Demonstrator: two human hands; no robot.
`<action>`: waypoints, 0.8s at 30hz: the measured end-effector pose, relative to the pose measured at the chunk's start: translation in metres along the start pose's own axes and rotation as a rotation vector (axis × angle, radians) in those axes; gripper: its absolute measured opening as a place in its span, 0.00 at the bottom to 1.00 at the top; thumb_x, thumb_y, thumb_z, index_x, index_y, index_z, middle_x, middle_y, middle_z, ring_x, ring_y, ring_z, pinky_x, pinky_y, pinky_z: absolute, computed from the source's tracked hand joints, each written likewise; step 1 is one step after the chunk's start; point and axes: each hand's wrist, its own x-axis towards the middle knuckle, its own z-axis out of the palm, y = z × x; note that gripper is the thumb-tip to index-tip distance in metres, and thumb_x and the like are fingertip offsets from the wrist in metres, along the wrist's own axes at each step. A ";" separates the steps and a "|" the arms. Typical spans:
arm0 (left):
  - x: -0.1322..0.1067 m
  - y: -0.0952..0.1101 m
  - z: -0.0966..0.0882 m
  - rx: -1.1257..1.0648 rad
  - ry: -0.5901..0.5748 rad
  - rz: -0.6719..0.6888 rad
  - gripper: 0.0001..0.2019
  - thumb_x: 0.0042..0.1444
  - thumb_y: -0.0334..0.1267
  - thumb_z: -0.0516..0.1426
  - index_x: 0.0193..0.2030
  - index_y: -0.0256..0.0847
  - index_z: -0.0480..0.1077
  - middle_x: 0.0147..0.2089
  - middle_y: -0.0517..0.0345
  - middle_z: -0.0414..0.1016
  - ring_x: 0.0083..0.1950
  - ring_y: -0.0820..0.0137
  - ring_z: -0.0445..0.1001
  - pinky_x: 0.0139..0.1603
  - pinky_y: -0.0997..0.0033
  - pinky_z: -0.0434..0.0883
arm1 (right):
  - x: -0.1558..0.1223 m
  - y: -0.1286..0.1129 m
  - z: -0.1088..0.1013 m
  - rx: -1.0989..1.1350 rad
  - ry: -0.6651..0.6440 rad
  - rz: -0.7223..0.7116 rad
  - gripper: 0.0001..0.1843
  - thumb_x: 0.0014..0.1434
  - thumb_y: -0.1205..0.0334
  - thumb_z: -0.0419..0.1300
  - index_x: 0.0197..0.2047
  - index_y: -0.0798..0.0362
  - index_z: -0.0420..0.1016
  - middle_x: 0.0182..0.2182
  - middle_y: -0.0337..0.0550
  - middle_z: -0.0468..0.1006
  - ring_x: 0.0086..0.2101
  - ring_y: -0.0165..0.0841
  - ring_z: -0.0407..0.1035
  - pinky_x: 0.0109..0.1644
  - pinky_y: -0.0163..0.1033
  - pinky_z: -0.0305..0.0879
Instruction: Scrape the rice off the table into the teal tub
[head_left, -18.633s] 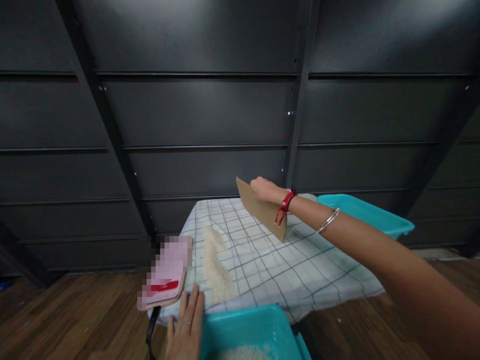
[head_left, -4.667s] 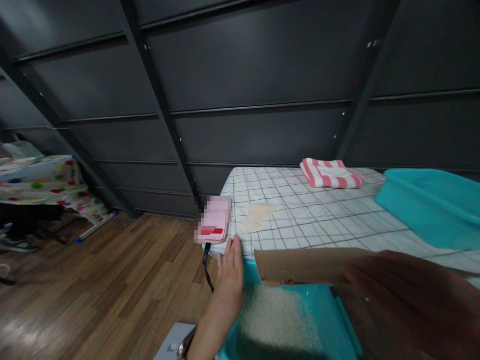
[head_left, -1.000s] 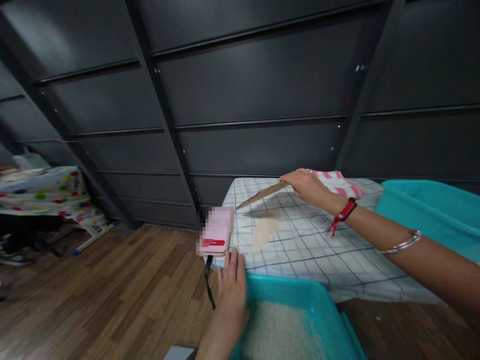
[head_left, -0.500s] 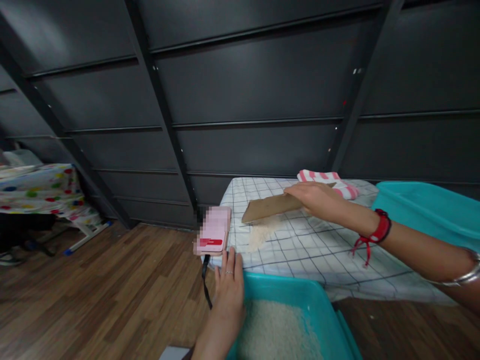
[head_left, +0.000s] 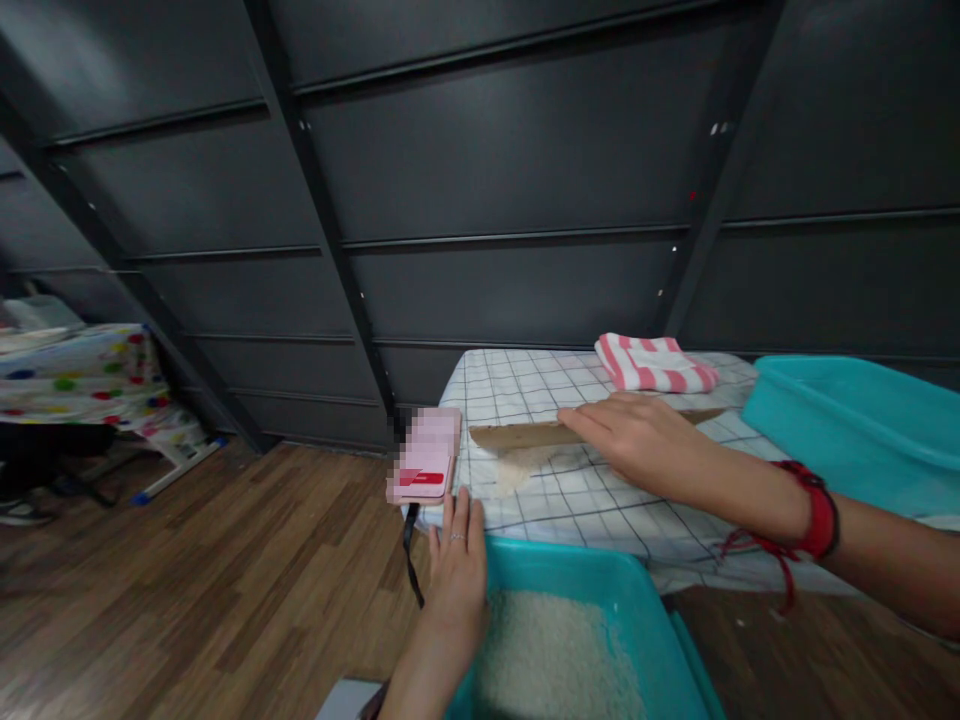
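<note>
In the head view my right hand grips a strip of brown cardboard, standing on its long edge on a table with a white checked cloth. A small spread of pale grains, like rice, lies just on the near side of the strip. My left hand has its fingers stretched out, their tips at the table's front edge. It lies along the left side of a turquoise tub, which stands against that edge with more white grains inside.
A pink phone, partly blurred out, lies at the table's left corner, a black strap hanging below. Farther back is a folded pink-striped towel. Another turquoise tub stands at the right. A dark panelled wall closes the back.
My right hand has drawn the cardboard strip toward me and turned it more level, pushing the grains into a smaller patch. The striped towel now shows whole. My left hand has hardly moved.
</note>
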 end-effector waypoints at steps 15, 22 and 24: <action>-0.001 -0.002 0.004 0.022 0.019 0.004 0.42 0.36 0.18 0.48 0.65 0.32 0.47 0.68 0.39 0.39 0.68 0.58 0.34 0.63 0.46 0.45 | -0.021 -0.013 -0.032 0.159 -0.019 -0.056 0.21 0.48 0.83 0.44 0.38 0.57 0.71 0.30 0.44 0.78 0.28 0.32 0.71 0.31 0.36 0.65; 0.001 -0.003 0.004 0.005 0.004 0.013 0.42 0.36 0.18 0.48 0.64 0.29 0.48 0.68 0.37 0.37 0.68 0.54 0.32 0.63 0.43 0.45 | -0.037 -0.022 -0.057 0.337 -0.014 0.013 0.19 0.51 0.80 0.42 0.30 0.51 0.69 0.23 0.38 0.75 0.22 0.29 0.68 0.25 0.33 0.63; 0.001 -0.003 0.005 -0.006 0.009 0.005 0.42 0.36 0.17 0.48 0.64 0.31 0.47 0.68 0.38 0.38 0.68 0.54 0.31 0.63 0.42 0.44 | -0.038 -0.021 -0.062 0.387 -0.016 0.054 0.19 0.52 0.80 0.42 0.28 0.50 0.68 0.20 0.36 0.73 0.20 0.28 0.67 0.23 0.32 0.62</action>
